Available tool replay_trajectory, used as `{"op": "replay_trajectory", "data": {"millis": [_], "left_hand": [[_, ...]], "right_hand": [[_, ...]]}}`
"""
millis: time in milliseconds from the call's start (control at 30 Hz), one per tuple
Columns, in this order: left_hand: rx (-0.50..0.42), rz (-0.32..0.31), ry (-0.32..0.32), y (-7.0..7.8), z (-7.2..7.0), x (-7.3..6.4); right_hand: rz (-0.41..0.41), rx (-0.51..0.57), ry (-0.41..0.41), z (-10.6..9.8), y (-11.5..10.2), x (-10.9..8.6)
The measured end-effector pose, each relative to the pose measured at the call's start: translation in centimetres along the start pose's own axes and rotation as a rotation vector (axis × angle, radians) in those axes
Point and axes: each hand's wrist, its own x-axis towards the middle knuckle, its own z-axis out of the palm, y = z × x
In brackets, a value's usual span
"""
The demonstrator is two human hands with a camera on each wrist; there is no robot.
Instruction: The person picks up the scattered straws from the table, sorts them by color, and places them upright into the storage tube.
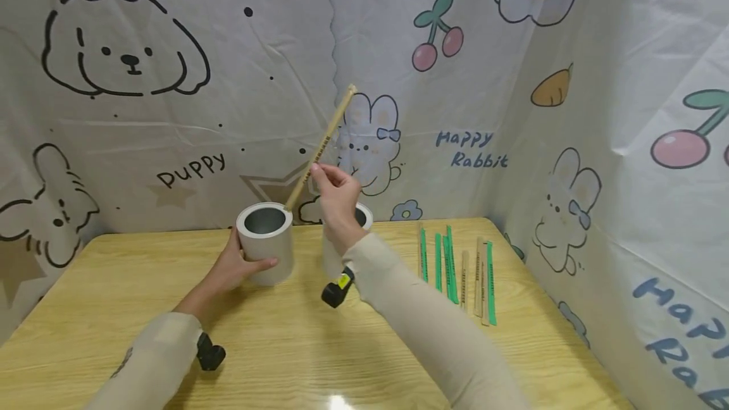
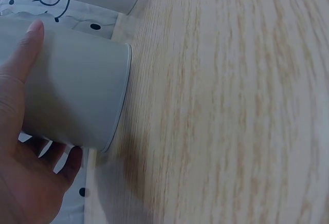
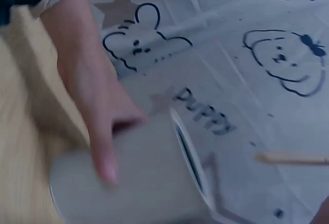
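Note:
My left hand (image 1: 228,266) grips a light grey, open-topped cylindrical container (image 1: 274,259) from its left side. In the left wrist view the thumb lies along the near wall of this container (image 2: 77,85), with the fingers curled round the other side. Above and to the right, my right hand (image 1: 340,198) pinches a slim tan stick (image 1: 331,130) with dark print along it. The stick leans up to the right, and its lower end overlaps the container's right rim in the head view. In the right wrist view the stick (image 3: 295,158) points toward the container's opening.
A second similar container (image 1: 333,252) stands just right of the first, partly hidden behind my right hand. Several green sticks (image 1: 438,262) and tan sticks (image 1: 465,280) lie on the right of the wooden table (image 1: 296,340). A printed cloth (image 1: 273,62) hangs behind the table.

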Motion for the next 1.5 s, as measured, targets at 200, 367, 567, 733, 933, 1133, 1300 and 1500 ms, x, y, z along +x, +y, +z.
{"op": "replay_trajectory", "data": {"millis": [200,367,567,733,933,1133,1300,1500], "left_hand": [[-0.011,-0.021,-0.029,0.1,0.8,0.7],[0.002,-0.035,-0.025,0.0,0.4,0.6],[0.003,-0.024,-0.029,0.1,0.2,0.4],[-0.004,-0.009,-0.013,0.0,0.0,0.2],[0.007,-0.01,-0.001,-0.2,0.2,0.1],[0.02,-0.033,-0.007,-0.3,0.3,0.1],[0.028,-0.052,-0.012,-0.2,0.2,0.1],[0.037,-0.06,-0.013,-0.1,0.1,0.1]], "right_hand": [[-0.073,-0.099,0.038,3.4,3.0,-1.2],[-0.051,-0.313,-0.058,3.5,5.4,-2.1],[0.066,-0.438,-0.21,2.2,5.5,-2.6],[0.046,-0.464,-0.341,0.4,3.5,-2.5],[-0.021,-0.506,-0.434,-4.0,0.9,-2.1],[-0.011,-0.599,-0.369,-11.2,-0.6,-0.6],[0.051,-0.763,-0.279,-18.5,0.0,0.7],[0.15,-0.919,-0.227,-26.6,2.1,1.4]]}}
